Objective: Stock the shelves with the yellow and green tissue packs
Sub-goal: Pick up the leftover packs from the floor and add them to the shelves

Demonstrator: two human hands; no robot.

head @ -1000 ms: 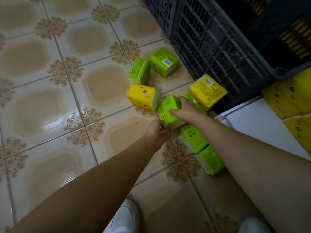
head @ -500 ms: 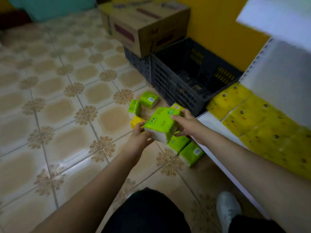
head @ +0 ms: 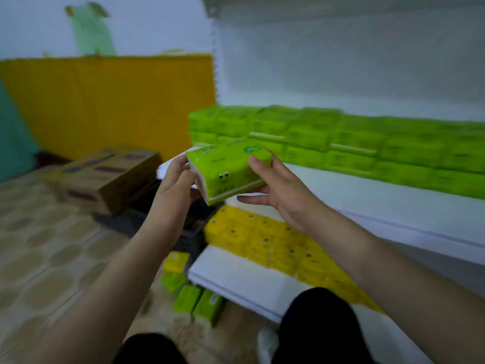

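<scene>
Both hands hold one bright green plastic-wrapped tissue pack (head: pixel 227 171) with a printed cartoon face in the air, in front of the left end of the white middle shelf (head: pixel 367 203). The left hand (head: pixel 175 177) grips the pack's white left end, thumb and fingers curled round it. The right hand (head: pixel 273 187) grips the right end, thumb pressed on the top face and fingers under the bottom. The pack is tilted, its left end lower and nearer the camera. On the middle shelf, along its back edge, stands a blurred row of stacked green tissue packs (head: pixel 341 137), running from the shelf's left end to the right edge of view. On the white bottom shelf (head: pixel 236 279) below, a block of yellow tissue packs (head: pixel 275 243) with small dark eyes fills the back, leaving the front edge bare. On the patterned tiled floor (head: pixel 47 253) just beside the bottom shelf's left corner lie loose packs: one small yellow pack (head: pixel 176 261) and three green packs (head: pixel 194 298) near it. Farther left on the floor sits a brown cardboard box (head: pixel 105 177), resting partly on a dark plastic crate (head: pixel 189 232).
</scene>
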